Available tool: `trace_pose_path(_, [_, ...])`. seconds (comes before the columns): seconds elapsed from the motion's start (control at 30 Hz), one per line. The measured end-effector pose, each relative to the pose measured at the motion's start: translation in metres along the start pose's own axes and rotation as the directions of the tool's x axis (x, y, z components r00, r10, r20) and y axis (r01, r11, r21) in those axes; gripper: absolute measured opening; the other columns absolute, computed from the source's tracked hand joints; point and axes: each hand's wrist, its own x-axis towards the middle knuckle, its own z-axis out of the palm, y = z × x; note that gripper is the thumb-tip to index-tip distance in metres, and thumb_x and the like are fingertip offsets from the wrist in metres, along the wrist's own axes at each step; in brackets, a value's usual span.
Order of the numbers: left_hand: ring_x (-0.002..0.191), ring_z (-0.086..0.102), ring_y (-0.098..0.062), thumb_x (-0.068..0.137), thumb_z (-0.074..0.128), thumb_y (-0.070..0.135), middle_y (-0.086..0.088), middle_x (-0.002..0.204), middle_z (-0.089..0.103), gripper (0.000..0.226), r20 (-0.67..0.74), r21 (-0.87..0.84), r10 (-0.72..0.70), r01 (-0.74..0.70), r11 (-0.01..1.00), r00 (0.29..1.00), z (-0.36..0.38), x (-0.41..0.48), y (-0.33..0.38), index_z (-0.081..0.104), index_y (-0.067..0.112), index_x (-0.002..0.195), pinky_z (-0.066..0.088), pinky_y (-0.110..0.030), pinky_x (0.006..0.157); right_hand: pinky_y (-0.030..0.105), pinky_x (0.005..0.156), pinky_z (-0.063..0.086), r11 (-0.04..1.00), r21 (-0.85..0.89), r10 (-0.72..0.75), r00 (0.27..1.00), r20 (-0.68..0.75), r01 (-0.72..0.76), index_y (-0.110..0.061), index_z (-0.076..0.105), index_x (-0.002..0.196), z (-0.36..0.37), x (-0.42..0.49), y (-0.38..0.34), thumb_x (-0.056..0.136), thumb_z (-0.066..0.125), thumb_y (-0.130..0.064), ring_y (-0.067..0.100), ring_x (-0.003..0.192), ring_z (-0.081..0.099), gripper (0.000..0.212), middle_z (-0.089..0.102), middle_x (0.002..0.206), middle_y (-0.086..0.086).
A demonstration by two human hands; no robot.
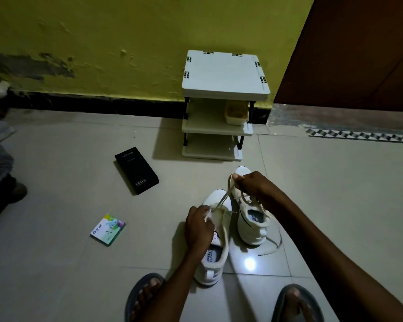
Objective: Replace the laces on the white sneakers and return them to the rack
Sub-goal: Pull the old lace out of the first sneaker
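- White sneakers (254, 231), where?
- On floor (79, 263), side by side, toes twd rack (223, 73) at the wall, well apart from it. Not on a shelf yet.
- Hands?
- Left hand (199, 226) sits on the left shoe's throat, grip pinching lace (222, 198) by the eyelets. Right hand (251, 184) is raised over the other shoe, grip pinching the same lace higher up. It runs taut betw. them.
- How'll it handle?
- Shoes prob. light, soft upper, stiffer sole. Take by heel collar for the rack. Lace is thin, limp, likely slippery, so pinch near tip & keep tension. Loose lace end (272, 248) trails on tiles, could snag.
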Motion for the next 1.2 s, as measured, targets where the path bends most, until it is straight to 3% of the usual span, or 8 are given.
trace_pose_path(0.2, [0.101,0.062,-0.026,0.084,0.057,0.002,-0.006,0.107,0.064,0.028,0.004,-0.112,-0.157,0.156,0.981,0.988,0.004,0.007,0.000,0.071,0.017,0.103,0.042,-0.023,0.079,0.025,0.054,0.033,0.994,0.109,0.004,1.000,-0.009,-0.003,-0.014,0.064,0.072,0.000,0.000,0.001,0.098,0.051,-0.045,0.013,0.056,0.043,0.042,0.052,0.063,-0.001])
trace_pose_path(0.47, [0.096,0.061,-0.024,0.084,0.048,-0.002,-0.005,0.107,0.062,0.035,0.035,-0.070,-0.145,0.148,0.987,0.989,0.003,0.015,-0.003,0.067,0.023,0.098,0.039,-0.023,0.072,0.025,0.052,0.028,0.982,0.177,-0.060,0.998,-0.009,0.061,-0.017,0.060,0.069,-0.009,-0.003,-0.004,0.098,0.048,-0.049,0.013,0.055,0.038,0.045,0.051,0.063,0.000])
trace_pose_path(0.7, [0.109,0.055,-0.027,0.084,0.061,0.010,-0.002,0.120,0.050,0.036,0.060,0.070,-0.026,0.022,0.997,0.998,0.002,0.006,0.003,0.057,0.025,0.116,0.049,-0.039,0.088,0.023,0.053,0.032,0.981,0.117,-0.155,0.988,-0.013,0.156,-0.017,0.062,0.065,0.000,-0.010,-0.003,0.098,0.050,-0.048,0.009,0.051,0.042,0.047,0.052,0.053,-0.008])
trace_pose_path(0.8, [0.118,0.047,-0.027,0.078,0.071,0.027,0.000,0.131,0.044,0.054,0.151,0.127,-0.004,-0.016,0.992,0.989,0.002,0.003,0.003,0.052,0.028,0.129,0.042,-0.036,0.098,0.024,0.053,0.035,0.982,0.045,-0.186,0.982,0.027,0.185,-0.014,0.067,0.069,0.004,-0.011,-0.003,0.098,0.053,-0.042,0.014,0.055,0.045,0.043,0.057,0.066,0.007])
trace_pose_path(0.9, [0.120,0.049,-0.027,0.078,0.075,0.032,0.000,0.137,0.042,0.062,0.194,0.056,-0.036,0.025,0.998,0.980,0.002,0.005,0.000,0.051,0.029,0.135,0.045,-0.035,0.099,0.028,0.059,0.037,0.975,0.061,-0.218,0.969,0.114,0.212,-0.016,0.069,0.068,0.004,-0.010,-0.007,0.100,0.052,-0.029,0.020,0.061,0.046,0.038,0.055,0.063,0.006])
trace_pose_path(1.03, [0.118,0.051,-0.027,0.079,0.071,0.043,0.004,0.135,0.044,0.053,0.164,0.141,0.002,-0.025,0.990,0.987,-0.001,0.004,0.003,0.054,0.037,0.129,0.045,-0.036,0.094,0.032,0.060,0.045,0.974,0.092,-0.221,0.961,0.169,0.208,-0.012,0.064,0.065,0.014,-0.008,-0.018,0.099,0.049,-0.015,0.023,0.062,0.057,0.037,0.060,0.068,0.013])
trace_pose_path(1.13, [0.112,0.053,-0.025,0.077,0.070,0.044,0.006,0.127,0.049,0.045,0.128,0.090,-0.009,-0.002,0.996,0.992,0.001,0.001,0.002,0.058,0.038,0.120,0.048,-0.039,0.091,0.026,0.061,0.049,0.976,0.060,-0.215,0.956,0.199,0.207,-0.009,0.062,0.068,0.022,-0.009,-0.029,0.097,0.046,-0.009,0.014,0.059,0.063,0.033,0.066,0.069,0.009])
trace_pose_path(1.2, [0.108,0.056,-0.025,0.079,0.067,0.045,0.004,0.123,0.055,0.039,0.070,0.045,-0.043,0.040,0.998,0.997,0.005,-0.001,0.002,0.057,0.032,0.115,0.051,-0.040,0.087,0.031,0.067,0.051,0.978,0.077,-0.206,0.958,0.198,0.194,-0.009,0.062,0.067,0.031,-0.007,-0.033,0.094,0.046,-0.007,0.018,0.066,0.068,0.031,0.066,0.069,0.009])
